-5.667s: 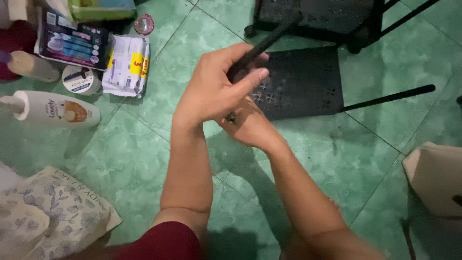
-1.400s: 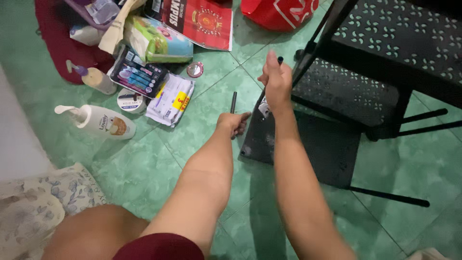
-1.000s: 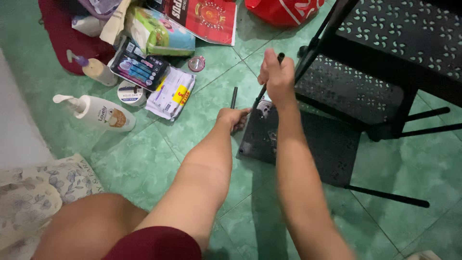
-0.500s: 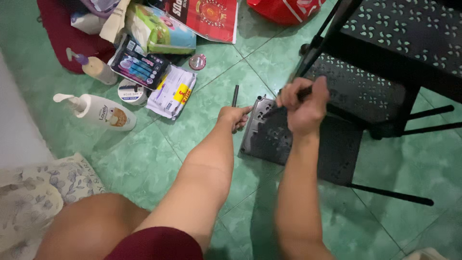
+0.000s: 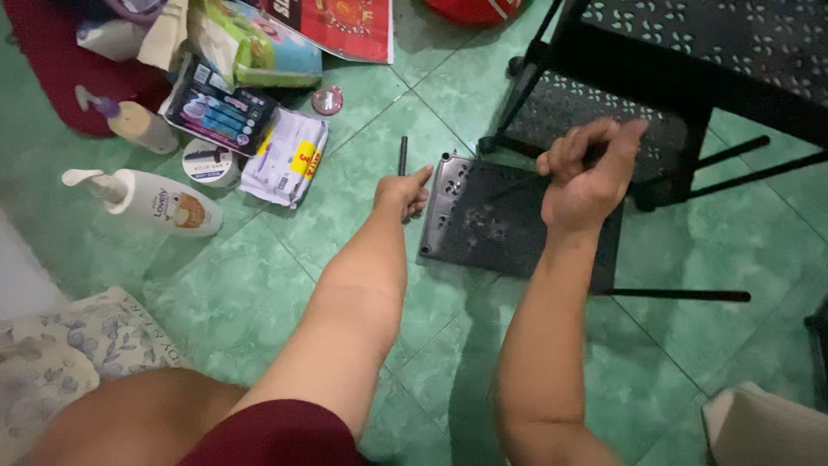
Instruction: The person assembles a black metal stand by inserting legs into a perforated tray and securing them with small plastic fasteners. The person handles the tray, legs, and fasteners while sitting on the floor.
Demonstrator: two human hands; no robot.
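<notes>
The left hand [image 5: 404, 190] is low over the green tiled floor [image 5: 345, 250], just at the left edge of a black perforated metal panel [image 5: 492, 220] that lies flat there. Its fingers are pressed together around a short black rod [image 5: 402, 155], which stands out from the top of the fist and points away from the person. The right hand [image 5: 586, 173] is above the far right part of the same panel, closed into a fist; a thin dark bar seems to pass through it, but the fingers hide it, so I cannot tell exactly what they pinch. Behind the panel stands a black metal rack [image 5: 690, 60] with perforated shelves. To the left on the floor lie a white pump bottle [image 5: 151, 200], a small round jar [image 5: 211, 162] and a few packets [image 5: 289, 155].
</notes>
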